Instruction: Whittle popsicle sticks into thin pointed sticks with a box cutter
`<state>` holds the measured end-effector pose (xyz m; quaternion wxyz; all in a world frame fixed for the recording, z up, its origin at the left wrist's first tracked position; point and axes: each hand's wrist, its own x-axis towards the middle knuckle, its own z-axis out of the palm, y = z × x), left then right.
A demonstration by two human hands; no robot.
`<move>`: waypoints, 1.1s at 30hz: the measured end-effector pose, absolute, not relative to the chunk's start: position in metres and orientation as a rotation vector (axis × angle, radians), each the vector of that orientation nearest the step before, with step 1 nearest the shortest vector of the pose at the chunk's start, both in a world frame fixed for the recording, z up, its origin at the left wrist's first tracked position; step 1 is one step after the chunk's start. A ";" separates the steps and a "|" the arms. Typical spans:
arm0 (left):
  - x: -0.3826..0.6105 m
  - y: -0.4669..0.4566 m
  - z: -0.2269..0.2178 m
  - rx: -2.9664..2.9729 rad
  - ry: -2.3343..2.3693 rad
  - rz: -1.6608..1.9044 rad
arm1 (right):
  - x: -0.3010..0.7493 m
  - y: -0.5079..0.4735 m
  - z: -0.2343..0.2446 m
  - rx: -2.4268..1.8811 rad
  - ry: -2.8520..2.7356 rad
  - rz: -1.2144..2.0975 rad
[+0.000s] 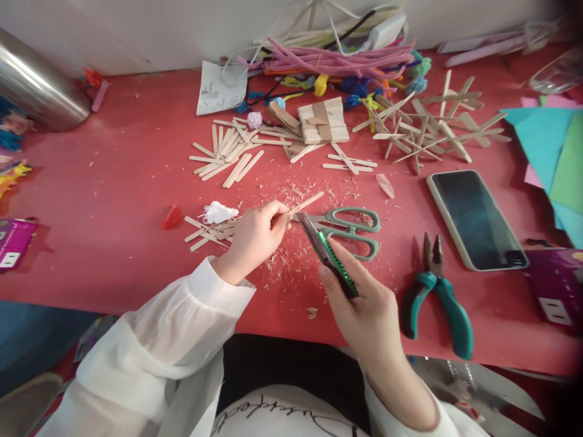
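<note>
Between the thumb and fingers of my left hand (257,240) is a wooden craft stick (310,201), its free end pointing up to the right. My right hand (367,303) is closed round a green and black utility knife (334,258), whose blade end is close to the stick near my left fingertips. Grey-green scissors (353,229) lie on the table just beyond the knife. Wood shavings (291,267) are scattered under and around both hands. Beside my left wrist are several craft sticks (204,233) and a crumpled white piece (219,212).
Loose craft sticks (223,149), a banded stick bundle (334,118) and pink pipe cleaners (328,60) lie toward the wall. Teal-handled pliers (437,291) and a phone (476,218) are at the right, near coloured paper (540,145). A metal flask (40,85) is at the far left.
</note>
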<state>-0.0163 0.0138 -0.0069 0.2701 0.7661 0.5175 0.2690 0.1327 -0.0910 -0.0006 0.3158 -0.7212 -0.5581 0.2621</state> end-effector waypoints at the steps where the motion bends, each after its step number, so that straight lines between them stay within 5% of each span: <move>1: -0.016 0.014 -0.007 2.071 1.394 0.721 | 0.132 -0.091 -0.001 -1.899 -1.478 0.679; 7: -0.016 0.012 -0.006 2.161 1.422 0.704 | 0.132 -0.090 -0.002 -1.879 -1.596 0.560; 19: -0.015 0.011 -0.013 2.337 1.460 0.561 | 0.126 -0.089 -0.005 -1.917 -2.000 -0.330; 28: -0.015 0.011 -0.009 2.209 1.482 0.562 | 0.131 -0.087 -0.004 -1.945 -1.925 -0.191; 33: -0.014 0.012 -0.004 2.092 1.448 0.563 | 0.138 -0.090 0.000 -1.896 -1.709 0.358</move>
